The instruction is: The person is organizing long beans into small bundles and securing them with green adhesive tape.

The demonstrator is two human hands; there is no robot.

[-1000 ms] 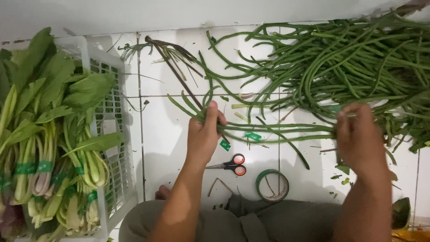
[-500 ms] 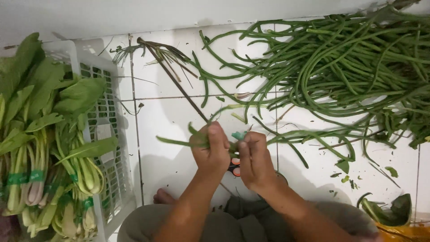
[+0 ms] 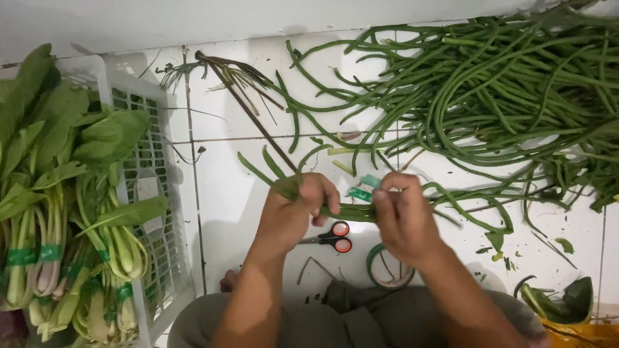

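Bare forearms, no sleeves; grey-olive trousers [image 3: 361, 322] over the lap.

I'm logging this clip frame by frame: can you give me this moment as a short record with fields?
left hand: grips a small bunch of long beans
right hand: pinches the same bunch
loose bean pile: on the white tiled floor, upper right
scissors: red-handled, on the floor below the hands
tape roll: green, beside the scissors
white crate: at left, holds banded leafy greens
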